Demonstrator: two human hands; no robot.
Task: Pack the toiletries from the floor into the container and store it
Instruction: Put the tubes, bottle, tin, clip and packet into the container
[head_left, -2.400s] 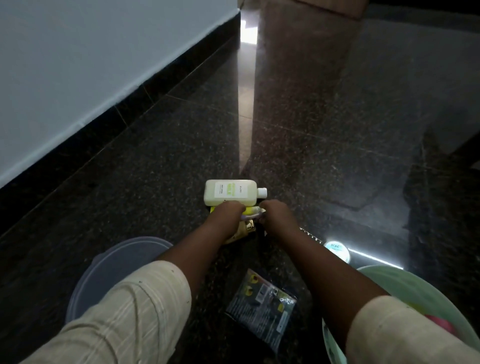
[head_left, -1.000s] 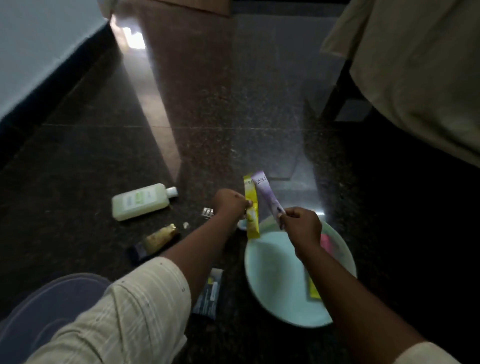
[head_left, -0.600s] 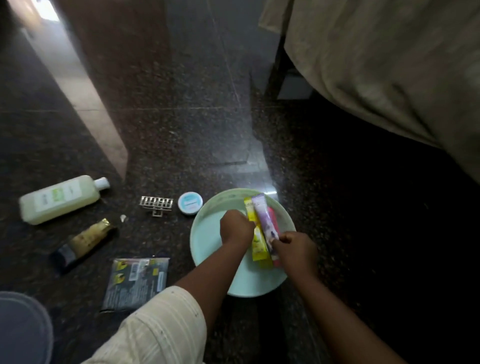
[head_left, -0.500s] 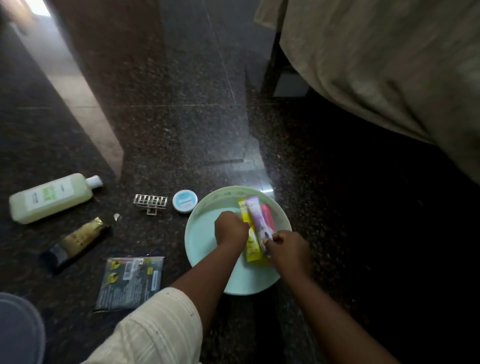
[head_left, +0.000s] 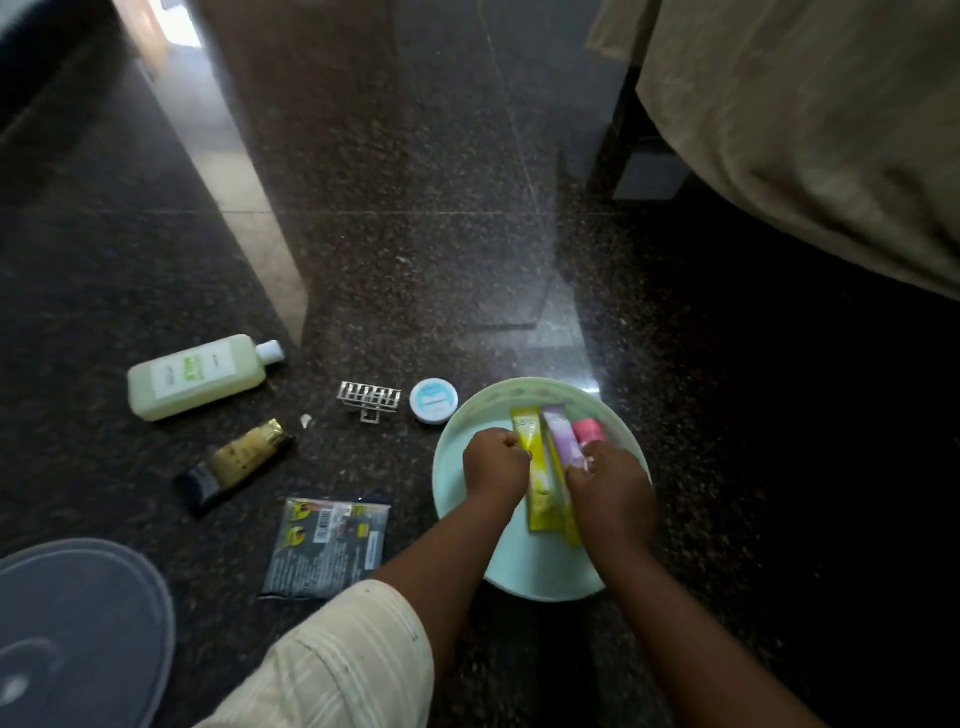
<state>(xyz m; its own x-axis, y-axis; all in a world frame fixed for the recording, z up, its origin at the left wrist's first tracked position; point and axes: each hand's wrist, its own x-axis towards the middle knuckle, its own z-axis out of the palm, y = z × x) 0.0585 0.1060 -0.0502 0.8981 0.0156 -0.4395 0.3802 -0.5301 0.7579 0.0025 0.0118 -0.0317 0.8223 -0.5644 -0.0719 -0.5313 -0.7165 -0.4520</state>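
A pale green round container (head_left: 524, 574) sits on the dark floor. Inside it, my left hand (head_left: 493, 462) grips a yellow tube (head_left: 535, 467) and my right hand (head_left: 610, 486) grips a purple tube (head_left: 561, 441), both lying low in the container. A pink item (head_left: 587, 430) lies beside them. On the floor to the left lie a cream lotion bottle (head_left: 195, 376), a gold and black tube (head_left: 234, 465), a dark sachet (head_left: 327, 545), a metal hair clip (head_left: 369, 399) and a small round blue-lidded jar (head_left: 434, 401).
A grey translucent lid (head_left: 78, 623) lies at the lower left. A bed with a beige cover (head_left: 805, 130) overhangs the floor at the upper right, dark beneath it. A wall skirting (head_left: 31, 57) runs along the upper left.
Both hands carried the yellow and purple tubes from beside the lotion bottle to the container and lowered them into it. My view swung right, toward the bed.
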